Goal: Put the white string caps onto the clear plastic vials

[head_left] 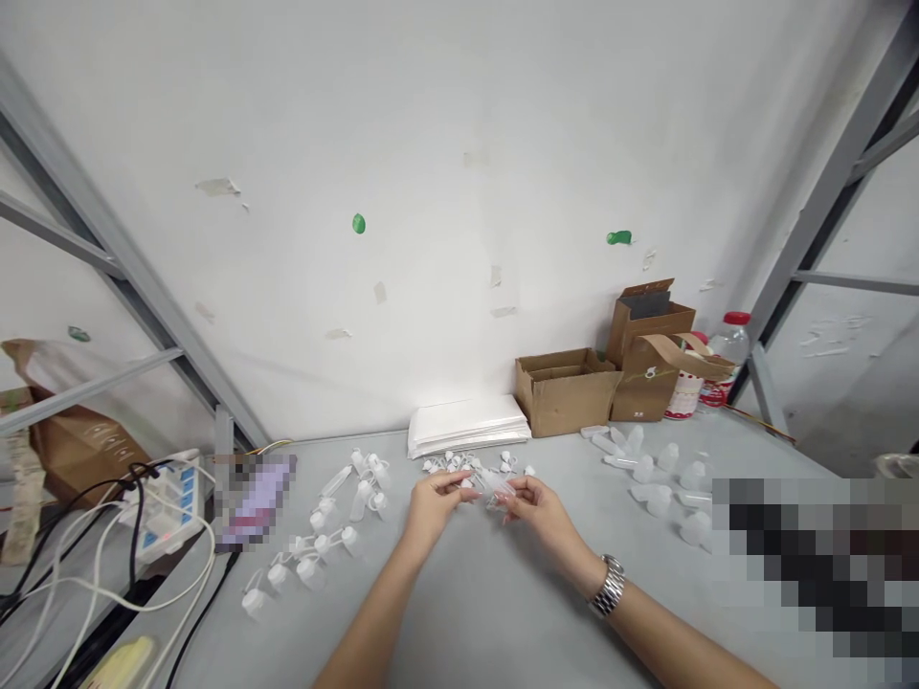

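My right hand pinches a small clear plastic bottle between thumb and fingers, tilted in front of me. Just left of it, my left hand is closed in a pinch, with what looks like a small white cap between thumb and forefinger. Right behind both hands lies a loose group of white caps with loop straps. Several capped bottles are spread over the left part of the table. Several bottles without caps lie and stand at the right.
A stack of white sheets or flat boxes sits against the wall, beside an open cardboard box and a brown paper bag. Red-capped bottles stand behind. A power strip with tangled cables is on the left.
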Motion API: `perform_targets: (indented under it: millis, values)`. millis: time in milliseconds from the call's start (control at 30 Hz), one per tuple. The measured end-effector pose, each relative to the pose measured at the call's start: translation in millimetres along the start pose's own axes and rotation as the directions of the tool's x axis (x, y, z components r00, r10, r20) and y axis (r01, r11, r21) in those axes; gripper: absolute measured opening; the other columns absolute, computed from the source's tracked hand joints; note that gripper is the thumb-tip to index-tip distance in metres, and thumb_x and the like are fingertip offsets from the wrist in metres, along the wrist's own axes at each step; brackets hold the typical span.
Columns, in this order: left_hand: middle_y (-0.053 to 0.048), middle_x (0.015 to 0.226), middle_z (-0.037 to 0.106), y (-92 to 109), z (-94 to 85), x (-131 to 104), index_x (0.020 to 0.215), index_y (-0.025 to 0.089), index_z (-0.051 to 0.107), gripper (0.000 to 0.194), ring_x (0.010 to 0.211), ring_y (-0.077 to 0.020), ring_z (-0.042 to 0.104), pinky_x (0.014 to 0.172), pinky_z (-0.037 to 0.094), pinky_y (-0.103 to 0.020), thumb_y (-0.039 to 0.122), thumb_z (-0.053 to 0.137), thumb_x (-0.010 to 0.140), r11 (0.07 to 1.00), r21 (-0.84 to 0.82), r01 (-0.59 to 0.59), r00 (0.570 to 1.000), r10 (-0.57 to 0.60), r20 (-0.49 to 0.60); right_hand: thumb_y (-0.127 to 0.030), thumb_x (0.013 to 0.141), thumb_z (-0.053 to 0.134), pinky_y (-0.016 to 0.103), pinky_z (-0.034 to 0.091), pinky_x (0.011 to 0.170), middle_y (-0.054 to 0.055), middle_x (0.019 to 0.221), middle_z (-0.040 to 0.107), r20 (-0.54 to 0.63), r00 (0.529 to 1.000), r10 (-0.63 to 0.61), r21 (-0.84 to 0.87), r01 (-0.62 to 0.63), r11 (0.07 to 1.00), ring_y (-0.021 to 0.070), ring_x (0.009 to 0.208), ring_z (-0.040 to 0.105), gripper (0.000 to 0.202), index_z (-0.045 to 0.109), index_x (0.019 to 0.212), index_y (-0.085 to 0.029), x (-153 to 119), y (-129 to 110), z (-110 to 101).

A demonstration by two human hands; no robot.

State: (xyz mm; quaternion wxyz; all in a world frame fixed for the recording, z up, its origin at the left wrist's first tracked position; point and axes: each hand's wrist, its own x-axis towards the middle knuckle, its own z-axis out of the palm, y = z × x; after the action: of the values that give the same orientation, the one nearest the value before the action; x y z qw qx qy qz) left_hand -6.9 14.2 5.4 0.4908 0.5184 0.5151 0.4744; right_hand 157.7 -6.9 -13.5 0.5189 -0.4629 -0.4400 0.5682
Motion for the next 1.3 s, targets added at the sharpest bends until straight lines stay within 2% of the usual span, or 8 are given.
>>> perform_targets:
  millis: [167,300,433,733,900,1100,1200,1300]
  values:
    - [-0.001,0.061,0.068,-3,4.4,-2,0.098,0.014,0.064,0.05,0.064,-0.0175,0.061,0.069,0.044,-0.028,0.014,0.072,0.048,0.996,-0.089,0.017,0.998,-0.011,0.06,-0.047,0.052,0.073,0.03,0.043,0.053,-0.003,0.056,0.054,0.037,0.997,-0.065,-0.091,0.069,0.994,0.0139,0.051,0.052,0.038,0.051,0.068,-0.019,-2,5,2]
    - [-0.001,0.058,0.067,-4,5.7,-2,0.085,0.014,0.066,0.038,0.066,-0.018,0.062,0.071,0.044,-0.028,0.016,0.073,0.048,0.994,-0.11,-0.001,1.0,0.004,0.027,-0.042,0.062,0.068,0.029,0.039,0.054,-0.004,0.053,0.05,0.063,0.987,-0.147,-0.238,0.158,0.958,0.0143,0.052,0.049,0.029,0.05,0.069,-0.021,-7,5,1]
    - [-0.003,0.062,0.069,-5,7.5,-3,0.079,0.014,0.066,0.032,0.067,-0.0191,0.064,0.071,0.045,-0.029,0.022,0.074,0.05,0.978,-0.204,0.042,0.999,-0.039,0.02,-0.038,0.069,0.064,0.029,0.039,0.061,-0.001,0.062,0.055,0.059,0.963,-0.265,-0.382,0.267,0.885,0.0161,0.061,0.05,0.021,0.054,0.075,-0.021,-11,0,-1]
    - [-0.003,0.064,0.067,2,11.8,-9,0.074,0.014,0.067,0.029,0.064,-0.015,0.06,0.067,0.044,-0.026,0.028,0.075,0.05,0.961,-0.275,0.028,0.999,-0.038,-0.032,-0.032,0.078,0.054,0.028,0.043,0.064,0.001,0.073,0.057,0.119,0.931,-0.346,-0.546,0.352,0.76,0.0161,0.067,0.053,0.014,0.051,0.079,-0.019,-18,-4,0]
    - [-0.006,0.079,0.069,-4,15.6,-11,0.073,0.014,0.068,0.028,0.07,-0.0126,0.059,0.071,0.042,-0.024,0.029,0.076,0.051,0.89,-0.445,0.102,0.991,-0.132,-0.036,-0.026,0.084,0.047,0.03,0.043,0.067,0.003,0.076,0.057,0.217,0.838,-0.5,-0.678,0.498,0.54,0.017,0.07,0.053,0.008,0.051,0.086,-0.019,-20,1,-2]
    - [-0.006,0.084,0.068,-4,20.1,-16,0.078,0.015,0.068,0.031,0.083,-0.0163,0.06,0.08,0.04,-0.027,0.026,0.077,0.051,0.823,-0.56,0.097,0.988,-0.149,-0.049,-0.017,0.086,0.042,0.031,0.039,0.067,0.004,0.074,0.058,0.336,0.628,-0.702,-0.781,0.602,0.166,0.0169,0.069,0.051,0.01,0.052,0.089,-0.017,-24,1,0]
    - [-0.005,0.086,0.068,-3,20.6,-16,0.077,0.015,0.067,0.03,0.085,-0.0169,0.061,0.082,0.04,-0.028,0.024,0.077,0.05,0.814,-0.574,0.085,0.988,-0.143,-0.055,-0.015,0.086,0.041,0.031,0.037,0.071,0.004,0.074,0.059,0.354,0.556,-0.752,-0.787,0.612,0.081,0.016,0.071,0.052,0.012,0.053,0.089,-0.016,-24,-1,1]
    - [-0.006,0.085,0.068,-3,21.1,-15,0.076,0.015,0.066,0.03,0.085,-0.0176,0.061,0.082,0.04,-0.029,0.026,0.077,0.05,0.803,-0.587,0.101,0.987,-0.154,-0.041,-0.015,0.087,0.04,0.032,0.036,0.074,0.004,0.074,0.06,0.362,0.538,-0.762,-0.789,0.611,0.057,0.0151,0.07,0.053,0.014,0.054,0.088,-0.016,-24,-3,2]
